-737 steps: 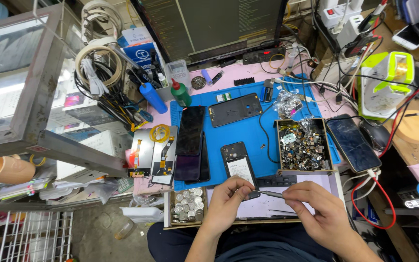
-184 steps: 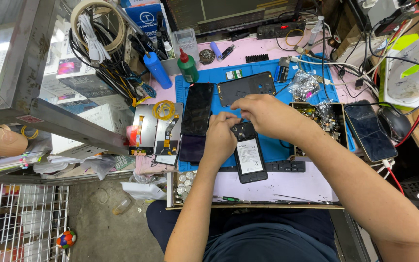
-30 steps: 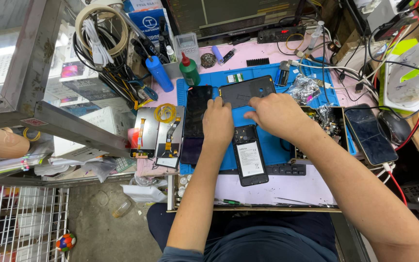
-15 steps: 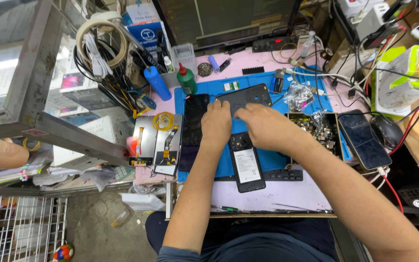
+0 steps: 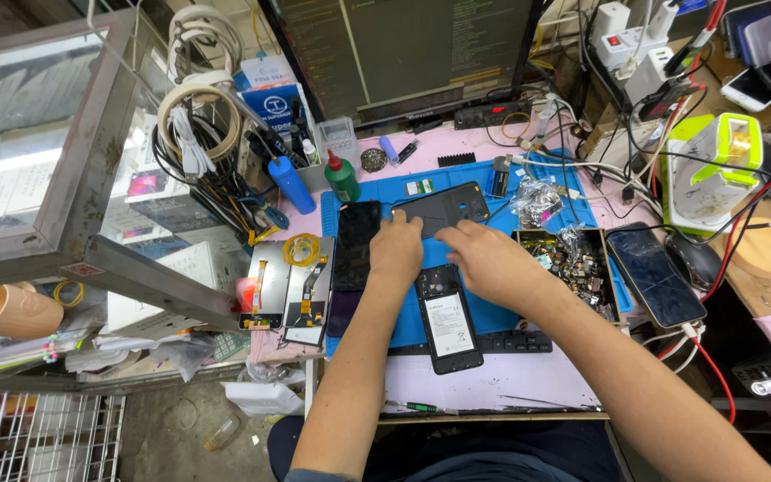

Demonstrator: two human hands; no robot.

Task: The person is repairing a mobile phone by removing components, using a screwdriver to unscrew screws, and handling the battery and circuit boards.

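An opened phone [image 5: 447,317] with its battery showing lies on the blue work mat [image 5: 493,312] in front of me. Both hands reach past it. My left hand [image 5: 396,247] rests knuckles-up on the mat between a dark screen panel [image 5: 355,245] and the dark back cover [image 5: 443,208], its fingertips at the cover's near left edge. My right hand [image 5: 485,261] lies palm-down just right of it, fingers pointing at the cover's lower edge. Whether either hand pinches something small is hidden.
A tray of small parts and screws [image 5: 575,265] sits right of the mat, with another phone [image 5: 656,275] beyond it. Two flex-cable screen parts [image 5: 292,284] lie to the left. Bottles [image 5: 342,178], coiled cables [image 5: 191,120], a monitor [image 5: 403,49] and chargers crowd the back. Tweezers [image 5: 417,408] lie near the front edge.
Both hands have moved a little farther from the opened phone toward the dark back cover. Much earlier they held tools over the near paper, then worked on the phone.
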